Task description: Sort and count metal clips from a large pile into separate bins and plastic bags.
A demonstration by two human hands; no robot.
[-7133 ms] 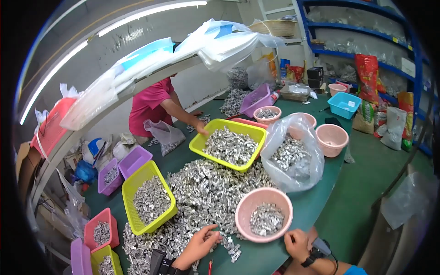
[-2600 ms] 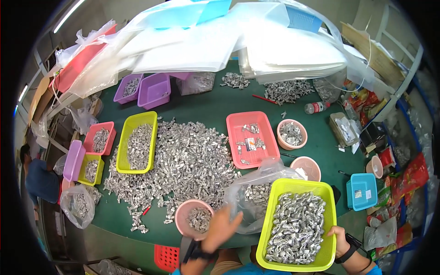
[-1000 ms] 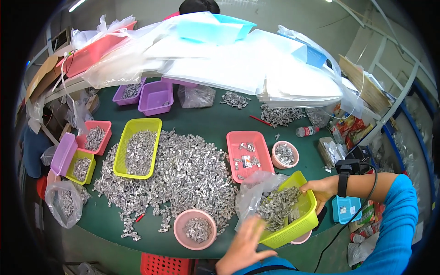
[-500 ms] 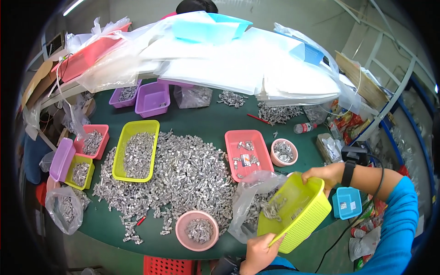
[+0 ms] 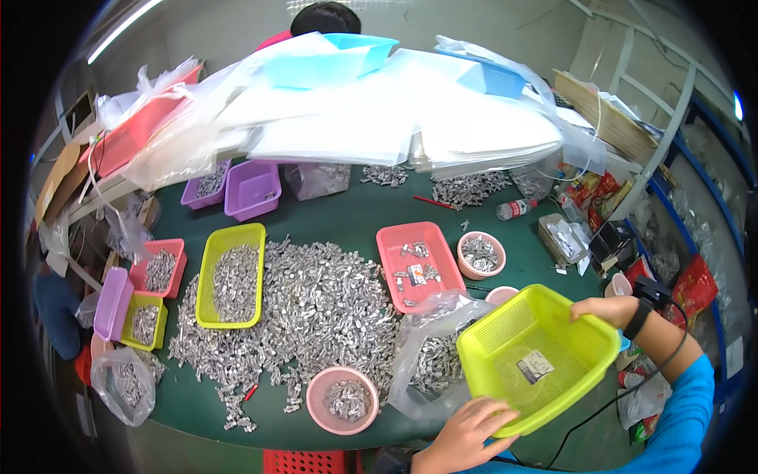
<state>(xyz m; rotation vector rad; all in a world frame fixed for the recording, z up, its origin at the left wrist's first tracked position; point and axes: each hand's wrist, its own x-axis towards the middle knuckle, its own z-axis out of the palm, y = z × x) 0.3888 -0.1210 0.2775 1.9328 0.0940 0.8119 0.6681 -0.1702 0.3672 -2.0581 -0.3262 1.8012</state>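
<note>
Both my hands hold a yellow-green plastic basket (image 5: pixel 580 375) at the right front, tilted toward me. My left hand (image 5: pixel 466 434) grips its near left rim, and my right hand (image 5: pixel 604 310) is closed on its far right rim. Inside the basket lies a small printed card (image 5: pixel 535 366); no metal parts show in it. Just left of the basket, a clear plastic bag (image 5: pixel 410 401) stands open with many small silvery metal parts (image 5: pixel 438 363) inside. The basket hides part of the bag's right side.
A wide heap of metal parts (image 5: pixel 332 296) covers the green table (image 5: pixel 316 213). Around it stand another yellow-green basket (image 5: pixel 207 288), a red-pink basket (image 5: pixel 387 253), a pink bowl (image 5: pixel 317 411) and a smaller pink bowl (image 5: pixel 466 268). White sheets (image 5: pixel 332 134) lie on a raised shelf behind.
The basket has swung from steeply tipped over the bag to a flatter tilt, moving right. Metal parts that were sliding out of it now lie in the bag. The whole view has shifted slightly.
</note>
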